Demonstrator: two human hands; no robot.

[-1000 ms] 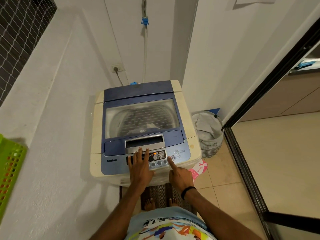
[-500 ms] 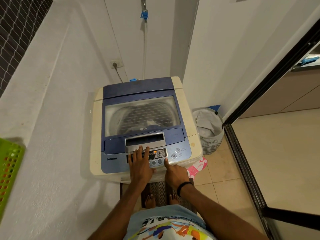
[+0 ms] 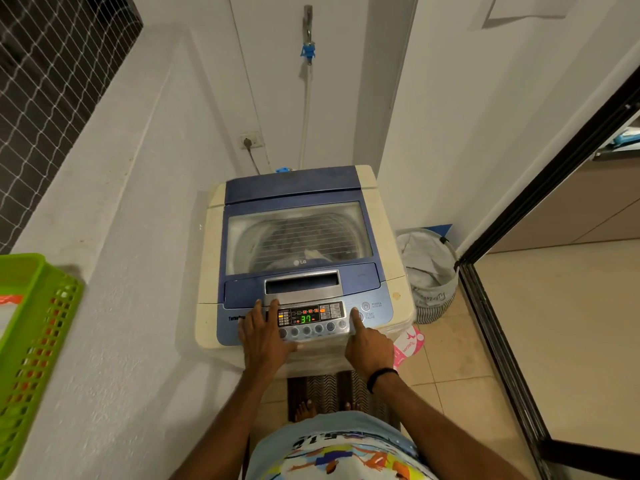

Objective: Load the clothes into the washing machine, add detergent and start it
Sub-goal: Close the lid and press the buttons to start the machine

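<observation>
A cream and blue top-loading washing machine [image 3: 381, 209] stands in front of me with its glass lid [image 3: 298, 237] shut; clothes [image 3: 313, 253] show dimly through the glass. Its control panel [image 3: 310, 315] is lit and the green display reads 37. My left hand [image 3: 263, 336] lies flat, fingers spread, on the panel's left part. My right hand [image 3: 365, 344] is curled with the index finger stretched out, its tip on the start/pause button at the panel's right end. Neither hand holds anything.
A grey laundry basket [image 3: 429, 275] stands right of the machine by a black sliding-door frame [image 3: 498, 341]. A pink packet [image 3: 408, 344] lies on the floor tiles. A green plastic basket [image 3: 31, 341] sits on the white ledge at left. A wall socket [image 3: 250, 141] and hose are behind the machine.
My left hand has slid left, uncovering the lit display. My right index finger moved from the lower buttons up to the start/pause button. The camera has tilted a little.
</observation>
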